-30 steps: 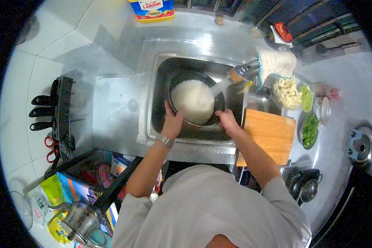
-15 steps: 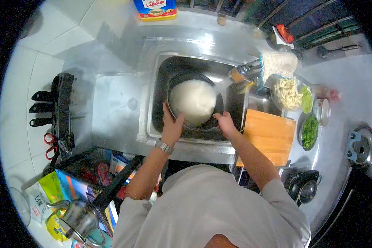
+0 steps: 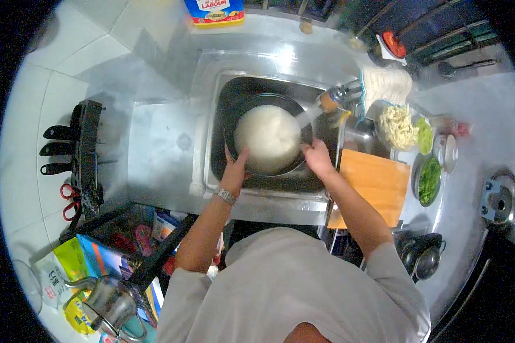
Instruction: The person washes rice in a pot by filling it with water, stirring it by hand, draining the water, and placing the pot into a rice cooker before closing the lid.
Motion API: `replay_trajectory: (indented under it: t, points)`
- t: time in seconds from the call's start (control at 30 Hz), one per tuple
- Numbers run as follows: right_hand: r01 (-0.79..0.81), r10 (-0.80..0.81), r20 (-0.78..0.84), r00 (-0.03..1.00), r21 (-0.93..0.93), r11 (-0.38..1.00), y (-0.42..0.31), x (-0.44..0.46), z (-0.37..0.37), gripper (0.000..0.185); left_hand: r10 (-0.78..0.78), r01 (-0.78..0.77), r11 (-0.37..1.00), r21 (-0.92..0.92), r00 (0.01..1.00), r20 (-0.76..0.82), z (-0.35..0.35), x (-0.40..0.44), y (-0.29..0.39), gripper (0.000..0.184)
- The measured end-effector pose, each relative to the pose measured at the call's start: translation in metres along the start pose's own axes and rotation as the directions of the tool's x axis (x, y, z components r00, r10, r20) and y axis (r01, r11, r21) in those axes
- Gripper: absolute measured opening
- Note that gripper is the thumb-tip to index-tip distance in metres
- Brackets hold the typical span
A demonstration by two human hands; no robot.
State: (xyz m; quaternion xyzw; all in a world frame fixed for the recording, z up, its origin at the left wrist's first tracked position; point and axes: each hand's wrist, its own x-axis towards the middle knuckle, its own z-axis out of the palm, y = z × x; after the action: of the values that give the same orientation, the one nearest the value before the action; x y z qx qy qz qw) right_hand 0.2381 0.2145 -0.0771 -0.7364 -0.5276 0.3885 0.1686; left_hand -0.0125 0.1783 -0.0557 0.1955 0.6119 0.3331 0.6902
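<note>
Inside the steel sink (image 3: 222, 91), a dark round pot (image 3: 232, 117) holds cloudy white water (image 3: 266, 134), with what looks like rice in it. My left hand (image 3: 233, 173) grips the pot's near left rim, thumb over the edge and fingers along the outer side. On the opposite side, my right hand (image 3: 317, 156) is closed on the right rim. A pale stream of water runs from the faucet (image 3: 329, 100) into the pot from the upper right. The fingers beneath the rim are hidden.
Right of the sink lies a wooden cutting board (image 3: 369, 186). Beyond it are a bowl of pale shredded food (image 3: 399, 127) and a bowl of chopped greens (image 3: 428, 180). A knife rack (image 3: 88, 154) stands at left. A cloth (image 3: 386, 87) hangs by the faucet.
The pot has shifted slightly and sits more level, its dark rim showing more evenly around the water. Both hands have moved with it, the right one a little upward.
</note>
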Motion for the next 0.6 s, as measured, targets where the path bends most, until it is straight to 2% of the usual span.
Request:
replay_trajectory:
  t: [0.03,0.1,0.2,0.27,0.37,0.4,0.43,0.47,0.5,0.53,0.57,0.6]
  points:
    - [0.002,-0.002,-0.006,1.0,-0.002,1.0,0.008,0.005,0.001,0.028,0.001,0.001,0.999,-0.051,0.999,0.04,0.0,0.01,-0.006,0.115]
    - [0.108,-0.104,-0.144,0.984,0.019,0.994,0.023,0.011,0.0,0.027,-0.002,0.012,0.995,-0.102,0.996,0.09,0.003,0.016,-0.004,0.118]
    - [0.145,-0.135,-0.151,0.979,0.056,0.988,0.039,0.008,-0.007,0.03,-0.065,0.084,0.99,-0.114,0.985,0.158,0.004,0.027,-0.004,0.111]
    - [0.141,-0.131,-0.141,0.981,0.059,0.988,0.042,0.006,-0.011,0.03,-0.178,0.183,0.983,0.004,0.949,0.26,-0.001,0.046,-0.024,0.058]
    - [0.174,-0.171,-0.131,0.977,0.012,0.985,0.028,0.003,-0.026,0.032,-0.127,0.122,0.992,0.035,0.967,0.222,-0.003,0.062,-0.051,0.049]
    - [0.013,-0.015,0.036,0.999,0.061,0.998,0.015,0.0,-0.035,0.034,-0.131,0.125,0.991,0.041,0.965,0.227,0.004,0.051,-0.042,0.049]
    - [-0.154,0.134,0.204,0.97,0.084,0.985,0.001,-0.002,-0.046,0.035,-0.176,0.172,0.984,0.042,0.976,0.131,0.012,0.039,-0.033,0.043]
    - [-0.182,0.165,0.286,0.944,0.034,0.983,-0.024,-0.009,-0.062,0.039,-0.219,0.218,0.975,0.042,0.975,0.038,0.02,0.03,-0.026,0.038]
    - [-0.192,0.174,0.275,0.946,0.04,0.981,-0.013,-0.001,-0.065,0.039,-0.222,0.22,0.974,0.055,0.974,0.049,0.017,0.033,-0.039,0.038]
    - [0.038,-0.023,0.111,0.994,-0.13,0.991,0.003,0.014,-0.066,0.037,-0.117,0.103,0.978,0.184,0.991,0.063,0.01,0.04,-0.06,0.033]
    - [0.236,-0.253,-0.009,0.967,-0.33,0.914,0.011,0.029,-0.068,0.036,-0.063,0.042,0.969,0.245,0.995,0.075,0.009,0.043,-0.064,0.031]
    - [0.366,-0.48,-0.139,0.866,-0.477,0.799,0.0,0.038,-0.077,0.033,-0.008,-0.018,0.952,0.304,0.996,0.086,0.01,0.043,-0.065,0.03]
